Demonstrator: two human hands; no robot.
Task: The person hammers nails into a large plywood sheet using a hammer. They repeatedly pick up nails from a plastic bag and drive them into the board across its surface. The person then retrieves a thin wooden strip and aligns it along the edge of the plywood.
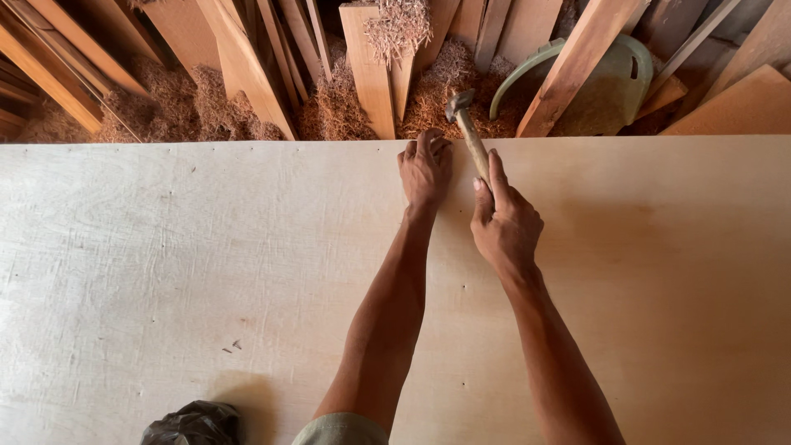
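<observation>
Two hands: right hand (504,227) grip clamped on hammer (468,132); left hand (424,169) fingertips pinched at plywood sheet (206,231) edge.

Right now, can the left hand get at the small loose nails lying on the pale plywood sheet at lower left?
Probably yes: the left hand rests flat near the pale plywood sheet's far edge, and bare board lies between it and the small loose nails.
</observation>
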